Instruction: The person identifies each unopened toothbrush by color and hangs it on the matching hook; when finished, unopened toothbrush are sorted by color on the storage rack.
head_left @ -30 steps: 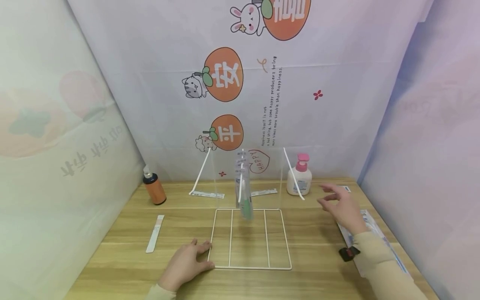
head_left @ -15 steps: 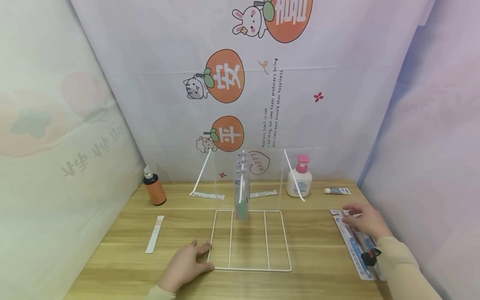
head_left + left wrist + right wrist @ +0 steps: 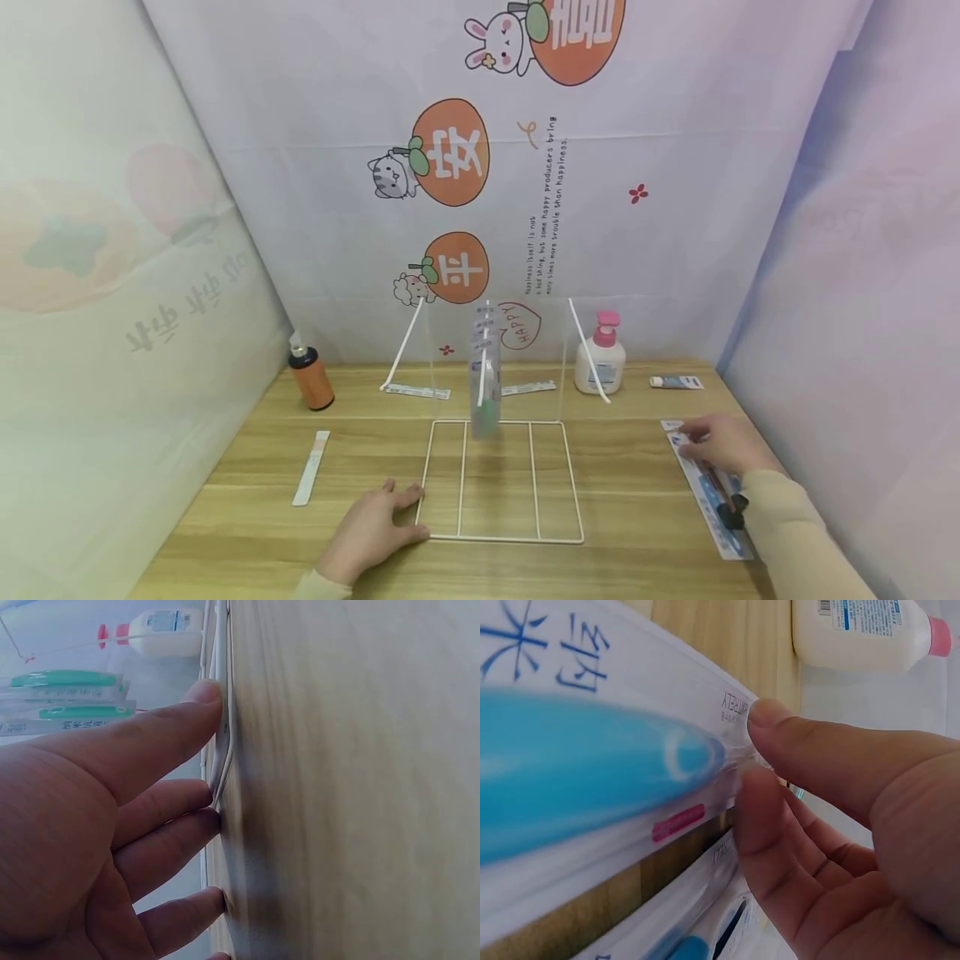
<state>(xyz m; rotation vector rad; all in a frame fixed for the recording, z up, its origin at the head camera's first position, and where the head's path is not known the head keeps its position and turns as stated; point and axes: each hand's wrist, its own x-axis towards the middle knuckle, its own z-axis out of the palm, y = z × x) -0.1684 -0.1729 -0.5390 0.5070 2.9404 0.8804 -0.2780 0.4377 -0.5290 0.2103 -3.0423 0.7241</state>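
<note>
On the right of the table, my right hand [image 3: 729, 443] pinches the near end of a packaged toothbrush [image 3: 592, 765] with a blue handle, thumb and index finger at its edge. Another packaged toothbrush [image 3: 686, 930] lies beside it, partly hidden by the hand in the head view. My left hand [image 3: 367, 529] rests at the front left corner of a white wire rack [image 3: 500, 538]. Its thumb and fingertips touch the wire and tabletop, fingers fairly straight. Packaged toothbrushes [image 3: 486, 367] with green handles hang from the rack's middle hook.
Behind the rack stand a white pump bottle [image 3: 600, 367] with a pink top and, far left, an orange bottle [image 3: 312, 382]. A small tube [image 3: 677, 382] lies back right. Thin white sachets [image 3: 417, 391] lie behind the rack; a white strip [image 3: 310, 468] lies left. Fabric walls surround the table.
My right hand has come down from beside the pump bottle to the toothbrush packs and pinches one by its end. The hanging packs have swung slightly. My left hand stays at the rack.
</note>
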